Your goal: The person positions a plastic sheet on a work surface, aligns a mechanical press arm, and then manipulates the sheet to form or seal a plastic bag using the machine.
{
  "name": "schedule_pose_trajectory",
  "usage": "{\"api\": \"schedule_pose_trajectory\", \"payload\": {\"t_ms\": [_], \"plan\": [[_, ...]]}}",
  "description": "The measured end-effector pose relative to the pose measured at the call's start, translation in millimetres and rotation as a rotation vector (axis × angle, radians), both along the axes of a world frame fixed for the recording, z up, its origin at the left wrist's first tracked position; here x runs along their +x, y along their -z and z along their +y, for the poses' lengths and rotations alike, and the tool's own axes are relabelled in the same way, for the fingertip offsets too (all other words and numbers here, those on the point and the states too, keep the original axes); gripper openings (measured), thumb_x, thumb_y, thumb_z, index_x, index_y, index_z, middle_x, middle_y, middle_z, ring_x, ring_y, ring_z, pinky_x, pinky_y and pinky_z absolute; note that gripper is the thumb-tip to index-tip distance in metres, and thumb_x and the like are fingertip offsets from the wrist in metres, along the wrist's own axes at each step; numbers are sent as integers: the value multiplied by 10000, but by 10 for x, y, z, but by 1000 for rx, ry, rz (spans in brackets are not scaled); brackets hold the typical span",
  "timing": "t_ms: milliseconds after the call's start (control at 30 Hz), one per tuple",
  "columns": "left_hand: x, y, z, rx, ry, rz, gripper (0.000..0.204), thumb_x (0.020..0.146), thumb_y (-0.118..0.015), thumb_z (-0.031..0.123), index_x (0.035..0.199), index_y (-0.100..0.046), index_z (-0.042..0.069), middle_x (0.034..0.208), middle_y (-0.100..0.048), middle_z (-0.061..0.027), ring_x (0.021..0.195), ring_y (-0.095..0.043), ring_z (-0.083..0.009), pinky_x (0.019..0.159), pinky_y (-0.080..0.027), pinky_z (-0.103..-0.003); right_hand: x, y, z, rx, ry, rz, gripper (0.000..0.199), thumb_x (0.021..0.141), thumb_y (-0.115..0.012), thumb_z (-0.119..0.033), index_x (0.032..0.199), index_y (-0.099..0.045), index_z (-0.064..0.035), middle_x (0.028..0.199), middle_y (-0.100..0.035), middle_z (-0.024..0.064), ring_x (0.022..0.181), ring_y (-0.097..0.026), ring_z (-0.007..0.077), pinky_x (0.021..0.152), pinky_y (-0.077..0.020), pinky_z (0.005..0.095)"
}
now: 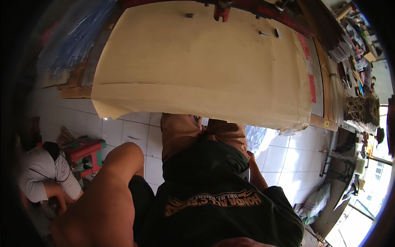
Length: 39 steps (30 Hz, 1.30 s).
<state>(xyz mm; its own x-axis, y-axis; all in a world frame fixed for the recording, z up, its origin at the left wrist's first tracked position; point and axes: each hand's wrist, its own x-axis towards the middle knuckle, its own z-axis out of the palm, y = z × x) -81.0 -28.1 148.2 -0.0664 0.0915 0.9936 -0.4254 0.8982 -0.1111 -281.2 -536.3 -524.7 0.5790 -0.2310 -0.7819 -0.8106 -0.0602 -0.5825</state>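
Observation:
My left arm is bent, its elbow raised at the lower left. The hand at its end is out of the picture. My right arm hangs beside my brown-clad thigh, and what shows of my right hand is a small dark bit at the leg, its fingers hidden. In front of me lies a large sheet of tan paper over a worktable. Its near edge is uneven and hangs over my legs. Near its far side rest a small dark metal piece and two more small pieces.
A red metal bar crosses the table's far edge. Clear plastic sheeting lies at the far left. A person crouches by a red and green stool. Crowded shelves line the right, with a sack below.

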Motion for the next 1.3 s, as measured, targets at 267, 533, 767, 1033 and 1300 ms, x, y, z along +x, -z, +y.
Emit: {"api": "schedule_pose_trajectory", "payload": {"t_ms": [267, 533, 767, 1033, 1300], "plan": [[40, -165, 45, 105, -114, -103, 291, 762, -428, -72, 570, -453, 145, 574, -417, 1, 486, -459, -148, 770, -597, -382, 101, -99, 30, -126, -67, -181, 325, 914, -600, -42, 1208, -719, 27, 1057, -769, 145, 954, -742, 216, 822, -586, 332], [260, -326, 526, 1414, -487, -25, 332, 870, -812, 389, 906, -691, 82, 832, -650, -60, 829, -683, -266, 750, -522, -416, 852, -1872, 839, -524, -13, -585, 488, 1077, -553, -345, 770, -696, 6, 528, -587, 80, 452, -535, 154, 460, -421, 375], [1595, 659, 1253, 2074, -1332, 485, 244, 925, -665, 214, 1030, -720, 1, 900, -759, -158, 789, -731, -259, 734, -566, -386, 1635, -4342, 1686, -466, -817, -1724, 362, 892, -771, -203, 607, -564, -117, 560, -540, 15, 481, -533, 213, 486, -399, 362], [2587, 648, 2263, 1186, -1588, 1554, 183, 954, -574, 150, 962, -688, 7, 757, -683, -98, 629, -639, -180, 525, -513, -340, 2660, -6015, 2421, -413, -1431, -2231, 356, 936, -771, -353, 709, -639, -112, 586, -437, -41, 451, -432, 124, 431, -317, 288], [3187, 1653, 2147, 318, -2050, 1010, 109, 910, -720, 99, 992, -715, 27, 816, -730, -137, 755, -718, -262, 726, -550, -357, 3622, -5645, 3130, -275, -1574, -2059, 213, 867, -780, -225, 829, -611, -101, 883, -594, 64, 844, -633, 256, 701, -535, 392]]}}
